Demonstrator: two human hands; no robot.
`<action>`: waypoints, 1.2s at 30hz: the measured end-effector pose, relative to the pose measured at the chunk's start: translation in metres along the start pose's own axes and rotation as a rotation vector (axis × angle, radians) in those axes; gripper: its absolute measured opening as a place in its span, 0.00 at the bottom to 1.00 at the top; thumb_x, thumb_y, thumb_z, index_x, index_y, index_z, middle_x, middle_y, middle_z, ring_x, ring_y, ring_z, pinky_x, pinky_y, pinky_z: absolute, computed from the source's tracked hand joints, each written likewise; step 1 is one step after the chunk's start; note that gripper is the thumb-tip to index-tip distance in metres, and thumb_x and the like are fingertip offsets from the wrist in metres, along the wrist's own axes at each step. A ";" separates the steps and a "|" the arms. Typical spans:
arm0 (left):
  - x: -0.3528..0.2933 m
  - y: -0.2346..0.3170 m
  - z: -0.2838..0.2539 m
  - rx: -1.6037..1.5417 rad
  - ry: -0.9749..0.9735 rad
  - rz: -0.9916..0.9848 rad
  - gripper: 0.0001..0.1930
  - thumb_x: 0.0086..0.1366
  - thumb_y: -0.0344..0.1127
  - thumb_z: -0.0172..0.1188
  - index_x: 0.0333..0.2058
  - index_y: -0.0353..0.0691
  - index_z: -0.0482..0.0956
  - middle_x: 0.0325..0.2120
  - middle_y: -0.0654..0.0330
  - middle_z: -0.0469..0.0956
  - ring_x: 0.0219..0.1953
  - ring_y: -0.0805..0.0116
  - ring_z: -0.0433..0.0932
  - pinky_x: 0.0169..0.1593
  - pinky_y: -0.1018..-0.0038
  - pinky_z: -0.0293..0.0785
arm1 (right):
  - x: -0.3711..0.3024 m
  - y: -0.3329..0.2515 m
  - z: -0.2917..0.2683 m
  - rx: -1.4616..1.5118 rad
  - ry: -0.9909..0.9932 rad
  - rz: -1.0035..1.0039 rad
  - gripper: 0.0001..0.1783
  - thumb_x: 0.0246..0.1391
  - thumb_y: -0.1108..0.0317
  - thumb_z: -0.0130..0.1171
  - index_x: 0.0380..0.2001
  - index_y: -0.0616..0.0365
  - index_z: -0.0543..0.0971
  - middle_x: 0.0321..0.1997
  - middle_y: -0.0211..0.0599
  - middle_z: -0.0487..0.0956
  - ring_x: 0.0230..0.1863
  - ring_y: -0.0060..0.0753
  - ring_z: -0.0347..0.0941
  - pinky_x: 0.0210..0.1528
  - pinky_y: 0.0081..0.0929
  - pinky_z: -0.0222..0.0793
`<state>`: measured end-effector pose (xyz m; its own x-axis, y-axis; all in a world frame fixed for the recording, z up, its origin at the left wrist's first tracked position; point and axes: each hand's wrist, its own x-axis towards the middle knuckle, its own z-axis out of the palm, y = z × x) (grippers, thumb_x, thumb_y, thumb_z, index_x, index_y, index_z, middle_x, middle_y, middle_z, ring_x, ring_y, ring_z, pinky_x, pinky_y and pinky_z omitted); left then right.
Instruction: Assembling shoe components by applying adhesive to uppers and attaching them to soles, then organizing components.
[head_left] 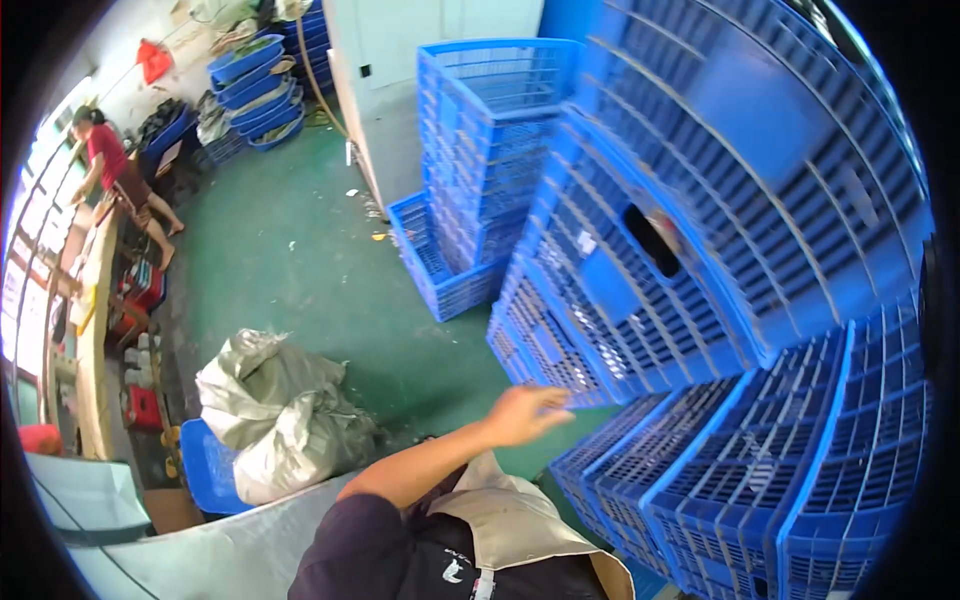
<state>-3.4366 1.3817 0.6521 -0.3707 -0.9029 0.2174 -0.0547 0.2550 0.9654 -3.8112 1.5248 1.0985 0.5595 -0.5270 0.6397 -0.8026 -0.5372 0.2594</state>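
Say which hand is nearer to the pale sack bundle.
Left, from what shows: the left hand is right of the pale sack bundle, not touching it; the right hand isn't visible.

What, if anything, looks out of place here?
Small scraps lie scattered on the green floor by the pale panel; they look odd because they resemble dropped litter. I see no clear damage to the crates.

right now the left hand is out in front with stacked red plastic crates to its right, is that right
Not quite: the stacked plastic crates to the right of the left hand are blue, not red, as the head view shows. The hand is indeed out in front.
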 end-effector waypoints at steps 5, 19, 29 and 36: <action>-0.088 -0.046 -0.265 -0.390 0.559 -0.461 0.16 0.65 0.36 0.65 0.48 0.31 0.80 0.36 0.52 0.84 0.36 0.66 0.83 0.41 0.76 0.79 | 0.091 -0.128 0.121 0.038 -0.060 -0.036 0.09 0.49 0.74 0.52 0.32 0.60 0.80 0.32 0.43 0.80 0.31 0.36 0.73 0.40 0.38 0.74; -0.039 0.162 -0.549 -0.633 -0.642 1.040 0.05 0.58 0.36 0.58 0.27 0.44 0.79 0.20 0.64 0.75 0.20 0.69 0.73 0.21 0.73 0.67 | 0.325 -0.311 0.651 0.596 -0.569 0.015 0.20 0.43 0.67 0.71 0.41 0.58 0.79 0.51 0.41 0.76 0.51 0.47 0.72 0.56 0.39 0.69; 0.229 0.053 -0.741 -0.472 0.300 1.092 0.02 0.59 0.26 0.61 0.27 0.40 0.81 0.24 0.59 0.82 0.23 0.69 0.79 0.31 0.79 0.75 | 0.589 -0.246 0.946 0.360 -0.050 0.290 0.39 0.48 0.64 0.68 0.63 0.62 0.66 0.70 0.61 0.59 0.69 0.66 0.56 0.71 0.52 0.53; 0.300 -0.064 -0.868 -0.398 0.760 0.172 0.07 0.55 0.28 0.60 0.32 0.32 0.82 0.22 0.50 0.82 0.21 0.62 0.80 0.30 0.75 0.77 | 0.687 -0.202 1.055 -0.157 -0.300 0.480 0.44 0.45 0.54 0.69 0.62 0.65 0.66 0.49 0.54 0.75 0.44 0.52 0.75 0.45 0.41 0.71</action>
<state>-2.7400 0.7944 0.7805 0.3819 -0.8855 0.2647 0.3257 0.3969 0.8581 -3.0465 0.5768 0.7220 0.1420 -0.8626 0.4856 -0.9888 -0.1006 0.1104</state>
